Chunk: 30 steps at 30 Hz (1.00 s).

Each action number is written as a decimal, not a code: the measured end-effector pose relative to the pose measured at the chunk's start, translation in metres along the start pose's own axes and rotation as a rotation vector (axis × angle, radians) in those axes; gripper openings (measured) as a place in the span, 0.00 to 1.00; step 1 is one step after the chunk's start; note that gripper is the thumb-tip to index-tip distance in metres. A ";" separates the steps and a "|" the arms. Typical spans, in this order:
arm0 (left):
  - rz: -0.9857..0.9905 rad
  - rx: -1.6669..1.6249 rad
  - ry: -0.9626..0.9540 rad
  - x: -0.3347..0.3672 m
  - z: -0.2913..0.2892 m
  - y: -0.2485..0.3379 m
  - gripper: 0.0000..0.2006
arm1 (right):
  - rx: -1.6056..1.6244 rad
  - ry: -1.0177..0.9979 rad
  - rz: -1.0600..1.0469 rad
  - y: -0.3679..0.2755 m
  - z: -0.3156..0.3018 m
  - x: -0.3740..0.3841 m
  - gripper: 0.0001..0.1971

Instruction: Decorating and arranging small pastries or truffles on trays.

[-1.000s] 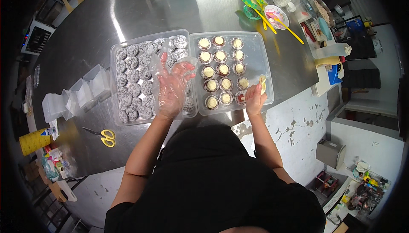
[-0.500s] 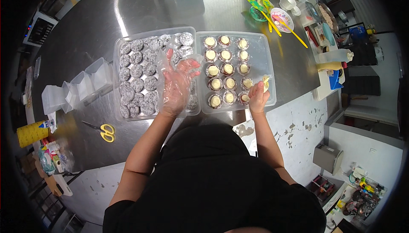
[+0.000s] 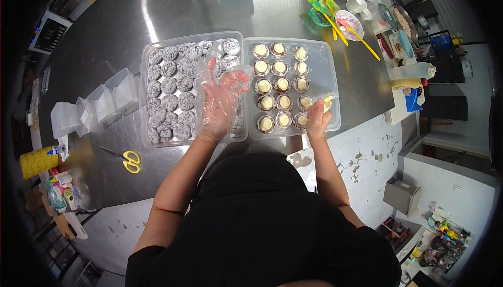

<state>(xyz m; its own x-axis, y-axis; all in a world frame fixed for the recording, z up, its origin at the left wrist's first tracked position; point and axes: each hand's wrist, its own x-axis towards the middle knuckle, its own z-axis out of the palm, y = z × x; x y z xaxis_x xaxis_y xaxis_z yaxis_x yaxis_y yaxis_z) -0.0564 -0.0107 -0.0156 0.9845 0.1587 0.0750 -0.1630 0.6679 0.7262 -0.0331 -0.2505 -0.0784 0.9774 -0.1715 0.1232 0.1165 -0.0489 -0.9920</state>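
Note:
My left hand (image 3: 219,106), in a loose clear plastic glove, hovers with spread fingers over the right side of a tub (image 3: 144,80) of crackled, sugar-dusted dark cookies (image 3: 170,102). It holds nothing. My bare right hand (image 3: 317,122) is closed around a piping bag (image 3: 328,101) of pale cream, thumb up, at the near right corner of a clear lid-like tray (image 3: 326,67). On that tray several dark cookies (image 3: 282,84) stand in rows, each topped with a round of cream. The bag's tip is by the nearest right cookie (image 3: 301,122), partly hidden by my fingers.
Yellow-handled scissors (image 3: 131,162) and white paper-lined boxes (image 3: 107,101) lie at left on the steel table (image 3: 183,9). Far right are spatulas (image 3: 335,25) and a bowl (image 3: 353,19). A yellow roll (image 3: 37,162) stands at the left edge.
The nearest right cookie now shows a rounder patch of cream beside my right hand. Both hands stay almost in place; the whole view has shifted slightly.

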 end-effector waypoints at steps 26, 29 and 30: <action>-0.065 0.096 -0.034 -0.010 0.001 -0.018 0.40 | -0.241 -0.010 -0.097 0.005 -0.004 0.002 0.24; -0.064 0.095 -0.032 -0.010 -0.001 -0.018 0.40 | -0.085 0.012 -0.020 0.000 -0.003 0.003 0.24; -0.066 0.093 -0.030 -0.010 -0.002 -0.018 0.40 | 0.058 0.030 0.051 -0.003 -0.002 0.003 0.23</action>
<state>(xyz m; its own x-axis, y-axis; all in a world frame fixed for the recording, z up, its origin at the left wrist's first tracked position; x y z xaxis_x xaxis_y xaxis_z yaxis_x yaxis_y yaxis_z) -0.0633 -0.0229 -0.0312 0.9946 0.0937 0.0446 -0.0925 0.6058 0.7902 -0.0311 -0.2530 -0.0752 0.9768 -0.2015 0.0729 0.0780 0.0178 -0.9968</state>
